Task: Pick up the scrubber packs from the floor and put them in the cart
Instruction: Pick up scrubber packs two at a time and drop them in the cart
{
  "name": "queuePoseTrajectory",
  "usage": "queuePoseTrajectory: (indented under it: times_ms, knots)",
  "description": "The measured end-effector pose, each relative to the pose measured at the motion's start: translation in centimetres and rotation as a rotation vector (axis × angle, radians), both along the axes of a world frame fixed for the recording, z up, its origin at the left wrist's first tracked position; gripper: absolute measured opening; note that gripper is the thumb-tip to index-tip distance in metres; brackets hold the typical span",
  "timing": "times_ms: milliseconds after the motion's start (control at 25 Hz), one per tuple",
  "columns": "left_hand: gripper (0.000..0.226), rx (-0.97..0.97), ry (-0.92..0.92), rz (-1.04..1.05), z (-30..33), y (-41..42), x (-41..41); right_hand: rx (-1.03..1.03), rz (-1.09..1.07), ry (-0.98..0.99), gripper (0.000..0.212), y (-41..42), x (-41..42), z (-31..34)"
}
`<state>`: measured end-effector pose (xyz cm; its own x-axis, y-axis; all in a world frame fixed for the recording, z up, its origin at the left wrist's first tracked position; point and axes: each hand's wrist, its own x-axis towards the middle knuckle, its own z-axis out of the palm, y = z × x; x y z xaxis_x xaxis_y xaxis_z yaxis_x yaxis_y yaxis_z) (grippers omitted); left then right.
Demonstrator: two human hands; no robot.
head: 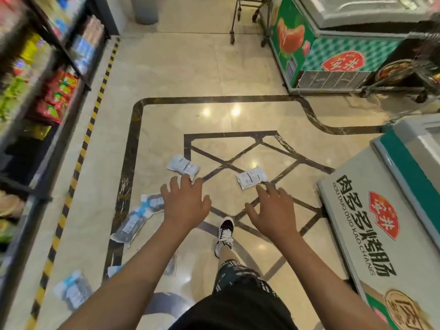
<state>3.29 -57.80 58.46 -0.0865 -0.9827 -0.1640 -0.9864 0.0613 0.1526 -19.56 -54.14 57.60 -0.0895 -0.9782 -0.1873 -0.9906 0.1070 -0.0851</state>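
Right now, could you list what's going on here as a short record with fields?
place: shop aisle, shelves at left, freezer chests at right
left hand: fingers spread, holding nothing
right hand: fingers spread, holding nothing
packs on floor: white pack, second white pack, dark pack, blue pack
cart: far end of aisle, only lower frame visible
packs collected: none visible

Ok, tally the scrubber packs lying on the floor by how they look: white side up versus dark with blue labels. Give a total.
White packs: 2, one ahead of the left hand, one ahead of the right hand.
Dark packs with blue labels: 3 plainly seen; another seems partly hidden under the left forearm.
Total: 5 clearly visible.
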Motion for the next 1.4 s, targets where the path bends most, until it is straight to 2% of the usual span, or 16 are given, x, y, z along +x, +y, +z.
queuePoseTrajectory:
  times_ms: [320,400,560,760,920,1000,1160,1280,1400]
  knots:
    - [0.055,0.051,-0.105,0.055,-1.6,-19.8,-2.8,0.115,0.138,-0.047,0.07,-23.3,-3.1,-3.4]
    - [0.055,0.119,-0.117,0.054,-2.4,-23.4,-3.4,0.137,0.147,-0.036,0.069,-27.2,-3.9,-4.1]
    - [0.053,0.225,-0.115,0.05,-8.4,-30.7,-4.5,0.231,0.096,-0.024,0.065,-33.8,-6.0,-9.1]
    - [0.05,0.45,-0.107,0.008,-22.9,-38.3,-5.8,0.485,0.018,-0.057,0.057,-38.6,-7.1,-23.4]
    - [0.042,0.616,-0.095,0.005,-43.0,-43.9,-5.9,0.697,-0.024,-0.038,0.05,-40.8,-7.5,-43.3]
    - [0.049,0.657,-0.084,0.072,-53.6,-46.8,-5.1,0.724,-0.069,-0.039,0.054,-42.6,-7.9,-53.4]
    - [0.067,0.615,-0.064,0.186,-69.3,-52.6,-2.6,0.681,-0.206,-0.034,0.058,-47.6,-10.5,-68.7]
    - [0.067,0.577,-0.063,0.348,-77.4,-56.9,-1.5,0.698,-0.248,-0.021,0.062,-52.0,-12.8,-76.0]
    - [0.063,0.616,-0.105,0.306,-81.9,-59.8,-1.3,0.738,-0.277,0.012,0.059,-54.7,-14.4,-79.3]
